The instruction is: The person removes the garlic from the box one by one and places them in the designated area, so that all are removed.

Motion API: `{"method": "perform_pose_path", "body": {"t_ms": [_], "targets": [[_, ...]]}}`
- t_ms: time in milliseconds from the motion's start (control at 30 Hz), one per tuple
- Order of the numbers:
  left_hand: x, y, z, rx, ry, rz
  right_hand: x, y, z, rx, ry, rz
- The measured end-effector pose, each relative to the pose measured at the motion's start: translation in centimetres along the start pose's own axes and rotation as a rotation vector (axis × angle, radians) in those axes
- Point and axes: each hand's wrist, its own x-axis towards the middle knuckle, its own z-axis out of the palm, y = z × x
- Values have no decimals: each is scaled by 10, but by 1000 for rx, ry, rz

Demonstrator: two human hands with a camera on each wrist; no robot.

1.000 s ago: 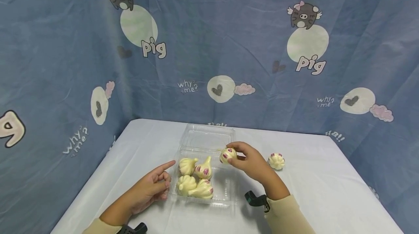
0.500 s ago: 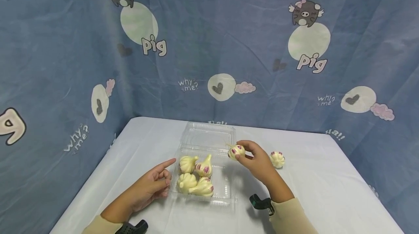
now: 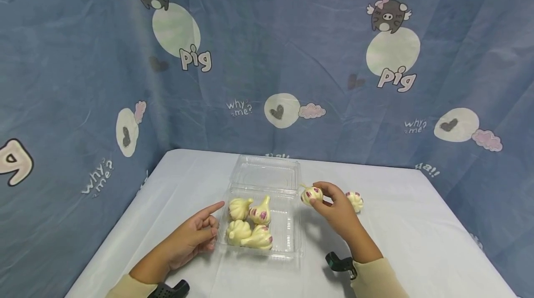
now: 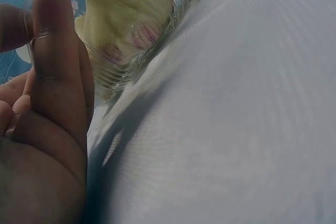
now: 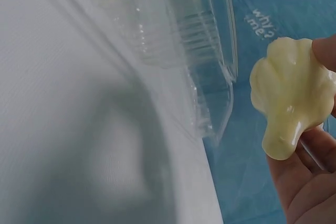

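A garlic bulb (image 3: pixel 311 195) with purple patches is held above the table by my right hand (image 3: pixel 339 209), pinched between thumb and fingers. The right wrist view shows this pale bulb (image 5: pixel 294 82) with its thick stem pointing down. Left of it, an open clear plastic box (image 3: pixel 288 233) contains several garlic bulbs (image 3: pixel 259 214) grouped in its left half. My left hand (image 3: pixel 189 238) stays at the box's left edge, index finger stretched along it. In the left wrist view, thumb (image 4: pixel 54 35) and a finger pinch the clear rim.
Another garlic bulb (image 3: pixel 356 201) lies on the white table (image 3: pixel 417 242) just behind my right hand. The box's clear lid (image 3: pixel 265 173) is folded back towards the blue printed curtain (image 3: pixel 325 71). Dark wrist devices (image 3: pixel 340 262) sit at both sleeves.
My right hand has carried its garlic bulb rightwards, from over the box's back right corner to beyond its right side. The left hand has stayed at the box's edge.
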Motion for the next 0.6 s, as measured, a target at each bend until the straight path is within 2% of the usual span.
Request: {"method": "perform_pose_path", "body": {"t_ms": [400,600], "targets": [[-1,3,0,-18,-22,12,-5,5,-10,-100,57,-11],[-2,3,1,-10,-11,6,-7,5,-15,-121,70,-28]]}}
